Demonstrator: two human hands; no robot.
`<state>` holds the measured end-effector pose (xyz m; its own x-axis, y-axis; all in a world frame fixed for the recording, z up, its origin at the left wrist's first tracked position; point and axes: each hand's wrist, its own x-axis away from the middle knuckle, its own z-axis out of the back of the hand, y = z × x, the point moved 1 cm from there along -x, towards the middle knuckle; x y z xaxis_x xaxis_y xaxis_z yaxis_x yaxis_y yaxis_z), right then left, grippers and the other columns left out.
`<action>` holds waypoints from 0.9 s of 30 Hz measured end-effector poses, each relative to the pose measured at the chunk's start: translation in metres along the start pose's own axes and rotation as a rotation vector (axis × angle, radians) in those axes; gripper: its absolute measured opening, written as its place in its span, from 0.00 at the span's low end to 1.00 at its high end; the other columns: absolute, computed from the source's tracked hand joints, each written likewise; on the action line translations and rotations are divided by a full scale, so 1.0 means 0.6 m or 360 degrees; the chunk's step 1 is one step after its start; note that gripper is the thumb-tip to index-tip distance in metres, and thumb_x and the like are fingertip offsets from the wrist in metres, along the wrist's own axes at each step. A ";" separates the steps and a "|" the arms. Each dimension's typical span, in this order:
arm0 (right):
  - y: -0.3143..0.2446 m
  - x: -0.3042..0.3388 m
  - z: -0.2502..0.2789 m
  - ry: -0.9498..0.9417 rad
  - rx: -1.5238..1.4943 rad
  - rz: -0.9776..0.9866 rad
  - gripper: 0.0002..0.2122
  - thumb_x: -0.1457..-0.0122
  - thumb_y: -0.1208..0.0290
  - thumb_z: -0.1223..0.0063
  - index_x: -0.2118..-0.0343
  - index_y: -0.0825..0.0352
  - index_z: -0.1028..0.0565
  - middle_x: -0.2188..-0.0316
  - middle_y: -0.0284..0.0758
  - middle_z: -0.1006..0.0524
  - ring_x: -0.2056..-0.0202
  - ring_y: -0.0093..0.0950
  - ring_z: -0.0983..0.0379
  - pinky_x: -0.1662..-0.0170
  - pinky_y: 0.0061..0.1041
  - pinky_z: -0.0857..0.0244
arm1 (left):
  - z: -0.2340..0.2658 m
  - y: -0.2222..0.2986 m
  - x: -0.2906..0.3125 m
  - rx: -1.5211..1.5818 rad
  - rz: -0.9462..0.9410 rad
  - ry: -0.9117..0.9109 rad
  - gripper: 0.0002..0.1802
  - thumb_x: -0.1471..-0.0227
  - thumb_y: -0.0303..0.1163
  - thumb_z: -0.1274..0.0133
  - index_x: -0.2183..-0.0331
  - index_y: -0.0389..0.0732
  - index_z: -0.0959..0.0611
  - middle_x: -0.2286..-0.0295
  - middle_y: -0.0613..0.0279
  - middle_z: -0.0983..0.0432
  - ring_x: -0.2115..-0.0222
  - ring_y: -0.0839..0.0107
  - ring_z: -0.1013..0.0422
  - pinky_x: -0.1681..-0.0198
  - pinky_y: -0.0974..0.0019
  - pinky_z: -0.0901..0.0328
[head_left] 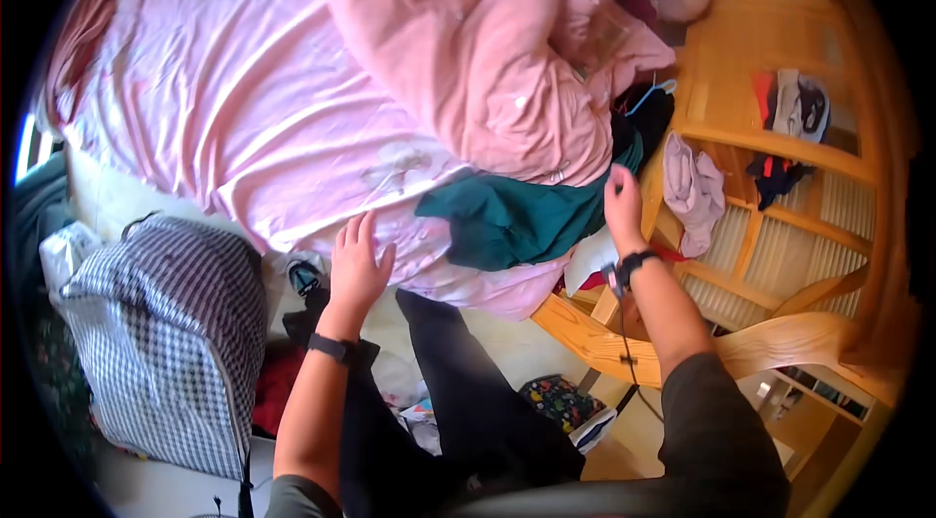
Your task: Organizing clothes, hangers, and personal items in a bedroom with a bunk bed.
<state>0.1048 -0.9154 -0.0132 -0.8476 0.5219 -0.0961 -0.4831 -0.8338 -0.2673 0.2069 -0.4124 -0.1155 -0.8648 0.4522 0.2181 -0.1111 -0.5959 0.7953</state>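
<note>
The left hand [358, 265] lies flat on the pink sheet [224, 99] at the edge of the bed. Its fingers are spread wide and hold nothing. It looks like the hand presses down to keep the sheet from sliding.

The right hand [622, 208] reaches to the dark green cloth [517, 218]. Its fingers point up and curl a little at the edge of the cloth, where it meets some black clothes [639, 123]. I cannot tell if the fingers pinch the cloth or only touch it. The green cloth lies crumpled on the sheet, between the two hands, closer to the right fingers. It lies partly under the big pink blanket [468, 50], which is heaped up just above the fingers of both hands. That may be why the cloth stays bunched.

To the right of the right fingers is a wooden bed frame [770, 143] with slats. A pale purple cloth [692, 191] hangs over a bar there, near the right fingers. More small clothes [795, 109] hang farther off on the frame.

Down and left of the left fingers stands a big checked bag [171, 323] on the floor. Below the hands, dark trousers [468, 391] and other small things lie on the floor. Both wrists wear a dark band.
</note>
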 end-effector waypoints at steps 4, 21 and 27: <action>0.091 -0.120 -0.047 0.0209 0.0349 0.0156 0.15 0.39 0.69 0.44 0.51 0.65 0.24 0.54 0.46 0.21 0.51 0.49 0.27 0.46 0.43 0.33 | -0.046 0.185 -0.130 -0.0079 -0.0537 0.0001 0.38 0.52 0.33 0.36 0.41 0.36 0.29 0.40 0.43 0.34 0.38 0.42 0.39 0.36 0.45 0.41; 0.186 -0.084 -0.230 0.0082 -0.0205 -0.0893 0.21 0.35 0.67 0.56 0.42 0.71 0.28 0.47 0.56 0.25 0.47 0.56 0.28 0.44 0.43 0.32 | -0.355 0.313 -0.427 -0.0859 -0.1080 -0.0286 0.24 0.49 0.34 0.47 0.48 0.51 0.20 0.55 0.63 0.24 0.53 0.56 0.29 0.38 0.52 0.41; 0.240 -0.215 -0.133 0.0366 -0.0381 -0.0083 0.16 0.33 0.76 0.53 0.43 0.69 0.28 0.49 0.53 0.24 0.50 0.47 0.24 0.45 0.37 0.31 | -0.400 0.287 -0.433 -0.0981 -0.0863 -0.0286 0.29 0.50 0.30 0.48 0.44 0.49 0.24 0.51 0.53 0.28 0.48 0.48 0.34 0.39 0.48 0.42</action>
<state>0.1619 -1.0882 -0.1156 -0.7382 0.6124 -0.2828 -0.4362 -0.7531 -0.4925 0.2948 -0.7916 -0.1707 -0.5291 0.8482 0.0229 -0.7817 -0.4978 0.3756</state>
